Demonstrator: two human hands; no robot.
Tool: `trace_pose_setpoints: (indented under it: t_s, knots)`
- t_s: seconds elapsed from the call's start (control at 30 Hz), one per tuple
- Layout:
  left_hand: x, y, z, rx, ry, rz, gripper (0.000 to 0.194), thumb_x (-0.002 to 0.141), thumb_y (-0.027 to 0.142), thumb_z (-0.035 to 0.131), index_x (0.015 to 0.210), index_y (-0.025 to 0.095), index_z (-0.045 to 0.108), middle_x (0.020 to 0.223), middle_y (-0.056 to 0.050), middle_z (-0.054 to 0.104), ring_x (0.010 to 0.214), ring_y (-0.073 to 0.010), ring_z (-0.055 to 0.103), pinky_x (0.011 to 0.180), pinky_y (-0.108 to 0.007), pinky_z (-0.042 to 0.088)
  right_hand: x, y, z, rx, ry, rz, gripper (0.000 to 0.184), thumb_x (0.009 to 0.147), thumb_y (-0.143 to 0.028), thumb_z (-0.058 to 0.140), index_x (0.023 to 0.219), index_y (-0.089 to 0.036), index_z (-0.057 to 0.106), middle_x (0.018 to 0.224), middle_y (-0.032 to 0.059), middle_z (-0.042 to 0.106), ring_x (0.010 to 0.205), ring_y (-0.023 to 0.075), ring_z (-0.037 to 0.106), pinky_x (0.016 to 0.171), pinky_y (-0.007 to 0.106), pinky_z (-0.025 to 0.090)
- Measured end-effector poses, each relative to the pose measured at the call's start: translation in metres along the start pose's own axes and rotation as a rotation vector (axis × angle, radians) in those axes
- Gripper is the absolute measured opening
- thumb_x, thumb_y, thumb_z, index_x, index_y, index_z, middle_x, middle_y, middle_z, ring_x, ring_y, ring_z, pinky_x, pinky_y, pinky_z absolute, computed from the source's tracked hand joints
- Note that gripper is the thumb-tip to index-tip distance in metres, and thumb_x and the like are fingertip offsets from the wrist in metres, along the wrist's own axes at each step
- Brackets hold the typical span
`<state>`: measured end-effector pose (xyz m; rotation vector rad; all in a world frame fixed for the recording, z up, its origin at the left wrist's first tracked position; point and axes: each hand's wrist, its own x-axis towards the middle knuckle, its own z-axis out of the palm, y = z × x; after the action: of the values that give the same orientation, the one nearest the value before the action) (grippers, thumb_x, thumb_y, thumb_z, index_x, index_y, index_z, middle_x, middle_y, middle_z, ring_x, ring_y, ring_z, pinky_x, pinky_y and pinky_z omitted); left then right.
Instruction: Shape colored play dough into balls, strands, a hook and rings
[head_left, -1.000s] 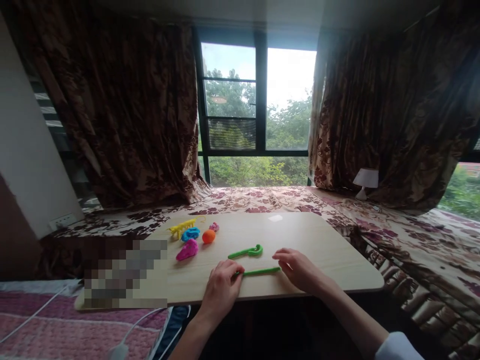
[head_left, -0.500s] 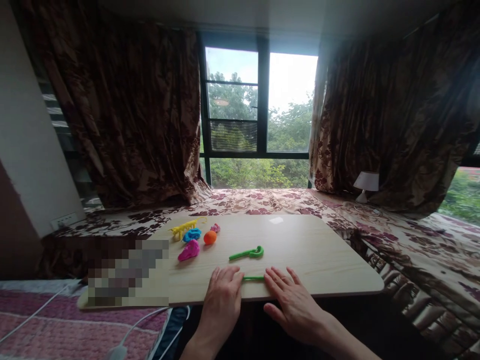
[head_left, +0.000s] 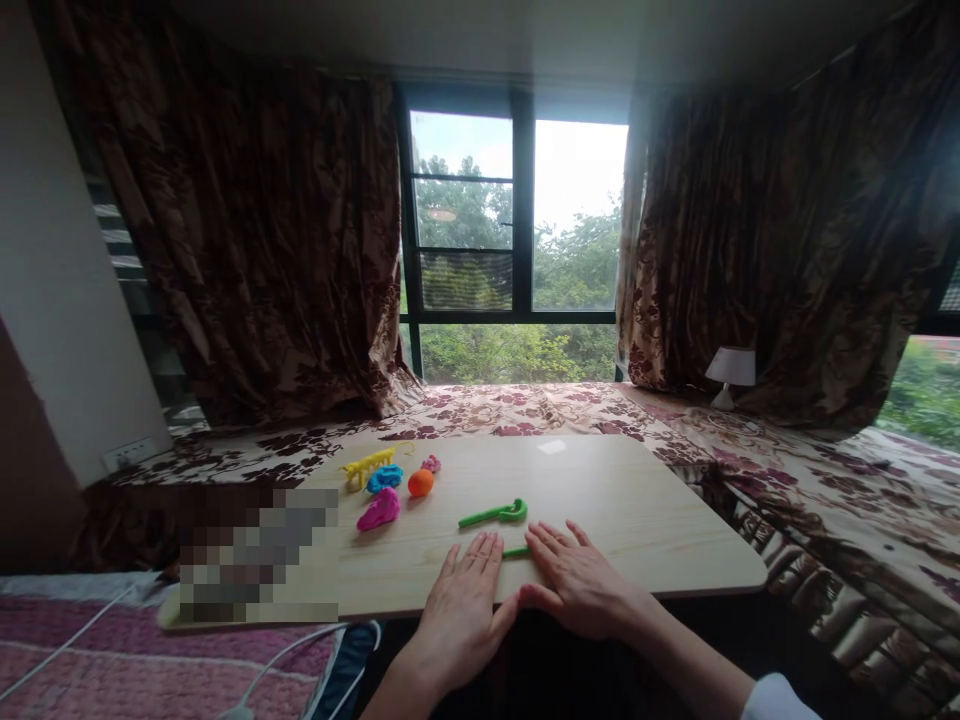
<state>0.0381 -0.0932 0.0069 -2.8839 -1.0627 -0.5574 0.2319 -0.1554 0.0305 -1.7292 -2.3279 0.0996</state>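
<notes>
My left hand and my right hand lie flat, fingers stretched out, side by side on the near edge of a light wooden table. Both press on a thin green clay strand; only a short piece shows between them. Just beyond the fingertips lies a second green clay strand with a curled hook end.
At the table's left lie a pink clay lump, an orange ball, a blue piece, a yellow piece and a small pink bit. A floral-covered bed, a small white lamp and a window with curtains lie beyond.
Both hands have come together and flattened onto the green strand, covering most of it. They first slid toward the table's near edge, then forward a little.
</notes>
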Motion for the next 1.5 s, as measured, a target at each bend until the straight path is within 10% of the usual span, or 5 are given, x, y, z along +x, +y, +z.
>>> trace_pose_setpoints:
  t_s: [0.77, 1.03, 1.3, 1.5]
  knots:
    - [-0.03, 0.013, -0.007, 0.107, -0.077, -0.007, 0.062, 0.083, 0.056, 0.018, 0.136, 0.023, 0.017, 0.142, -0.003, 0.02, 0.13, -0.0185, 0.015, 0.107, -0.043, 0.009, -0.042, -0.007, 0.0, 0.014, -0.031, -0.118, 0.074, 0.08, -0.062, 0.029, 0.138, -0.018, 0.012, 0.143, 0.0074, 0.01, 0.131, 0.0218, 0.007, 0.106, 0.041, -0.002]
    - [0.008, 0.001, -0.006, 0.1, -0.119, -0.025, 0.067, 0.082, 0.059, 0.016, 0.135, 0.019, 0.02, 0.141, -0.006, 0.02, 0.13, -0.0205, 0.015, 0.106, -0.044, 0.013, 0.004, 0.009, -0.005, -0.006, -0.054, -0.062, 0.083, 0.076, -0.064, 0.035, 0.136, -0.01, 0.019, 0.141, 0.0139, 0.018, 0.129, 0.0258, 0.014, 0.105, 0.043, 0.005]
    - [-0.037, 0.009, -0.011, 0.073, -0.108, 0.0, 0.063, 0.082, 0.057, 0.021, 0.136, 0.027, 0.009, 0.143, 0.0, 0.012, 0.131, -0.0174, 0.011, 0.107, -0.043, 0.006, -0.043, -0.003, -0.005, 0.052, -0.064, -0.144, 0.086, 0.074, -0.067, 0.037, 0.138, -0.017, 0.01, 0.143, 0.0093, 0.01, 0.131, 0.0239, 0.008, 0.105, 0.041, -0.002]
    - [-0.001, -0.002, -0.009, 0.077, -0.144, -0.051, 0.067, 0.081, 0.06, 0.016, 0.135, 0.021, 0.021, 0.141, -0.005, 0.022, 0.13, -0.0202, 0.016, 0.106, -0.045, 0.01, -0.003, 0.01, -0.008, 0.003, -0.07, -0.079, 0.089, 0.072, -0.068, 0.038, 0.137, -0.011, 0.016, 0.141, 0.014, 0.018, 0.129, 0.0262, 0.014, 0.105, 0.044, 0.002]
